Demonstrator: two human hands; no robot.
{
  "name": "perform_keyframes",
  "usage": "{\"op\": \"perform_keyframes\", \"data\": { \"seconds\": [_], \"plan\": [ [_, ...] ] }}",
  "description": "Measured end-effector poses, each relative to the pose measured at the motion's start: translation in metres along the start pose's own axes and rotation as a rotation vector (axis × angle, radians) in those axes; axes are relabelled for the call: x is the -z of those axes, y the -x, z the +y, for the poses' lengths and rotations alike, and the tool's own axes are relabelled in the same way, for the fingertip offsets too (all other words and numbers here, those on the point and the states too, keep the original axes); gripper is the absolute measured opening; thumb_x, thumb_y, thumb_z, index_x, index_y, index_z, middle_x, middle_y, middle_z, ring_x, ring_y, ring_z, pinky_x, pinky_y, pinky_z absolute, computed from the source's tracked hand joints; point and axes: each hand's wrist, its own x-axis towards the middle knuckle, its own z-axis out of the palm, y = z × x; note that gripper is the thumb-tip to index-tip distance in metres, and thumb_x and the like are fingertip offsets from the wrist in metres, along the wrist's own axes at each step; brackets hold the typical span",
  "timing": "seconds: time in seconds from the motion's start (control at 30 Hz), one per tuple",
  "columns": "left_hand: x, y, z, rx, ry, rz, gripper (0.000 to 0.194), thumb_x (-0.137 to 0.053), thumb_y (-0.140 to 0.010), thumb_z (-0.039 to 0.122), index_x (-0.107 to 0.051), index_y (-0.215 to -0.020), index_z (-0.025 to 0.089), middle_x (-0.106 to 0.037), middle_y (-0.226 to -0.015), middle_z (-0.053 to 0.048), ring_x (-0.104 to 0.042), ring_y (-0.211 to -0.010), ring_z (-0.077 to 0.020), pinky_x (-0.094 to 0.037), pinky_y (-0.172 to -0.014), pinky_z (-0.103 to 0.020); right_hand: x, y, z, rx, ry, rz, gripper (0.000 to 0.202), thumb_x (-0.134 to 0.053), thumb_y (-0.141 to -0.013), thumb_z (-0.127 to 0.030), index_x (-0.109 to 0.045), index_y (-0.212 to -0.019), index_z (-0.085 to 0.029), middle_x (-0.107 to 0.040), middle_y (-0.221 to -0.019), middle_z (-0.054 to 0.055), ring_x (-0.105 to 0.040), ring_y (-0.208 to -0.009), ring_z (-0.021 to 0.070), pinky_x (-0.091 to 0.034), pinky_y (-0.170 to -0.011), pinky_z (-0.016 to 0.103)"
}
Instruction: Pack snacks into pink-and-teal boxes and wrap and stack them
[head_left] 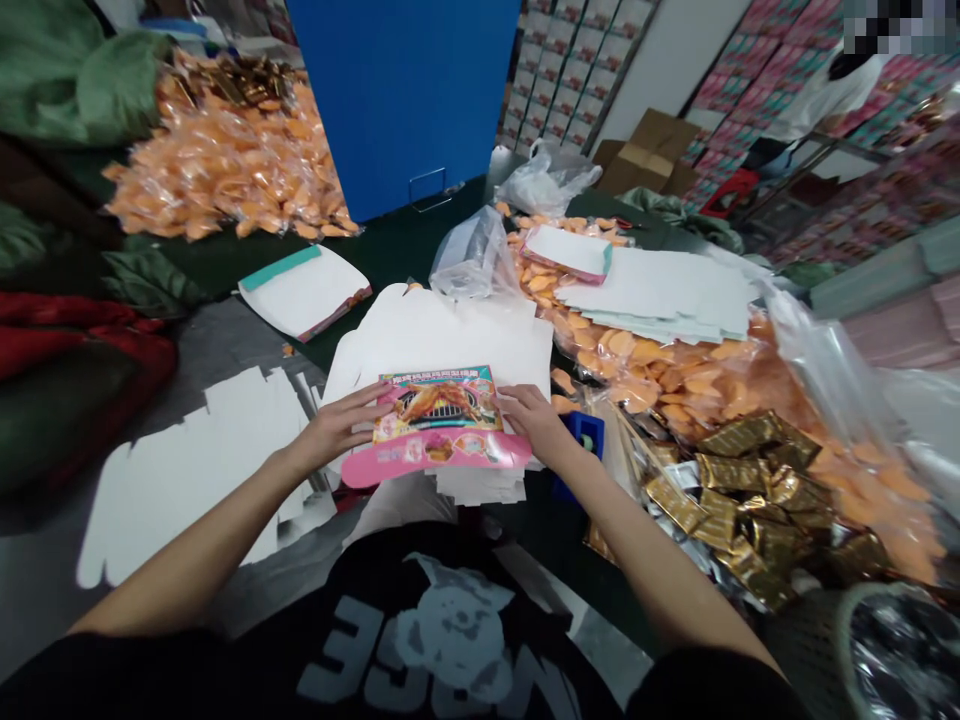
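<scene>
A small printed cardboard box (439, 400) with a grilled-food picture is in front of me, its pink curved flap (439, 455) extending toward my body. Along the box's left edge, my left hand (341, 428) holds it with fingers laid against the side. My right hand (538, 428) grips the opposite edge, fingertips on the printed face. Beneath and behind the box lies a pile of flat white cardboard blanks (457, 335). Just right of my right hand sits a blue tape dispenser (585, 432), partly hidden by the wrist.
Another stack of white blanks (187, 460) spreads at left. One partly folded box (304, 290) lies behind it. Orange plastic pieces in clear bags (240, 160) are heaped at back left, beside a blue panel (409, 90). Gold packets (750, 500) and a basket (817, 635) are at right.
</scene>
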Motion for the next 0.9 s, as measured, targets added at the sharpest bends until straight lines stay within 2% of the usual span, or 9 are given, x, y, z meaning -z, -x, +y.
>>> {"op": "perform_keyframes", "data": {
  "seconds": [0.13,0.2,0.27,0.37,0.47,0.57,0.63,0.77,0.9],
  "plan": [
    [0.012,0.003,0.005,-0.127,-0.233,-0.235,0.061,-0.055,-0.094,0.019,-0.037,-0.15,0.032,-0.036,-0.157,-0.009,-0.033,-0.146,-0.0253,-0.034,-0.118,-0.05,0.007,0.01,0.01,0.088,0.261,-0.173,0.056,-0.042,-0.088,0.002,-0.056,-0.135,-0.024,-0.059,-0.134,0.015,-0.051,-0.127,0.0281,-0.05,-0.1,0.05],
    [0.014,0.006,0.009,-0.12,-0.352,-0.349,0.068,-0.055,-0.093,0.021,-0.026,-0.155,0.027,-0.03,-0.159,-0.012,-0.024,-0.149,-0.0282,-0.025,-0.12,-0.054,0.007,0.014,0.013,0.102,0.317,-0.22,0.057,-0.041,-0.089,0.002,-0.055,-0.138,-0.024,-0.058,-0.136,0.015,-0.05,-0.129,0.0286,-0.05,-0.099,0.049],
    [0.009,0.011,0.009,-0.136,-0.421,-0.4,0.074,-0.056,-0.093,0.024,-0.018,-0.157,0.022,-0.029,-0.159,-0.015,-0.023,-0.149,-0.029,-0.021,-0.121,-0.053,0.004,0.014,0.015,0.103,0.338,-0.23,0.053,-0.042,-0.091,0.0,-0.055,-0.138,-0.022,-0.058,-0.137,0.016,-0.05,-0.129,0.0295,-0.051,-0.099,0.049],
    [-0.008,0.022,-0.003,-0.205,-0.49,-0.312,0.071,-0.054,-0.094,0.021,-0.02,-0.156,0.02,-0.039,-0.154,-0.017,-0.031,-0.147,-0.0265,-0.023,-0.12,-0.049,-0.002,0.013,0.018,0.092,0.317,-0.212,0.05,-0.045,-0.092,-0.003,-0.056,-0.137,-0.021,-0.057,-0.138,0.017,-0.051,-0.129,0.0294,-0.051,-0.099,0.049],
    [-0.024,0.026,-0.015,-0.251,-0.552,-0.151,0.057,-0.053,-0.094,0.016,-0.038,-0.148,0.022,-0.052,-0.144,-0.015,-0.041,-0.142,-0.0254,-0.034,-0.112,-0.044,-0.003,0.013,0.018,0.076,0.234,-0.19,0.051,-0.045,-0.092,-0.003,-0.055,-0.137,-0.023,-0.059,-0.136,0.015,-0.052,-0.129,0.0264,-0.049,-0.103,0.048],
    [-0.024,0.012,-0.016,-0.256,-0.45,-0.045,0.042,-0.054,-0.094,0.023,-0.053,-0.136,0.023,-0.062,-0.134,-0.014,-0.052,-0.132,-0.0266,-0.044,-0.1,-0.042,0.007,0.013,0.016,0.042,0.09,-0.131,0.052,-0.05,-0.092,-0.009,-0.05,-0.142,-0.025,-0.056,-0.14,0.013,-0.05,-0.132,0.0249,-0.047,-0.107,0.048],
    [-0.016,-0.005,-0.011,-0.225,-0.321,0.042,0.043,-0.062,-0.088,0.034,-0.057,-0.13,0.022,-0.068,-0.126,-0.014,-0.059,-0.123,-0.0285,-0.046,-0.097,-0.044,0.018,0.009,0.012,0.005,-0.022,-0.01,0.054,-0.056,-0.092,-0.019,-0.046,-0.144,-0.025,-0.053,-0.143,0.014,-0.049,-0.133,0.0258,-0.048,-0.107,0.049],
    [0.004,-0.039,-0.004,-0.057,-0.096,0.106,0.047,-0.072,-0.074,0.038,-0.064,-0.116,0.018,-0.072,-0.114,-0.013,-0.067,-0.106,-0.028,-0.052,-0.091,-0.041,0.044,-0.018,0.002,-0.191,-0.219,0.281,0.047,-0.057,-0.092,-0.033,-0.052,-0.138,-0.024,-0.063,-0.129,0.012,-0.063,-0.112,0.0233,-0.057,-0.089,0.04],
    [0.012,-0.054,-0.007,0.277,-0.064,0.095,0.034,-0.067,-0.069,0.043,-0.068,-0.086,0.014,-0.072,-0.079,-0.008,-0.066,-0.072,-0.022,-0.052,-0.064,-0.029,0.064,-0.056,-0.008,-0.359,-0.293,0.304,0.025,-0.054,-0.091,-0.031,-0.07,-0.106,-0.019,-0.074,-0.092,0.007,-0.069,-0.085,0.019,-0.056,-0.078,0.033]
  ]
}}
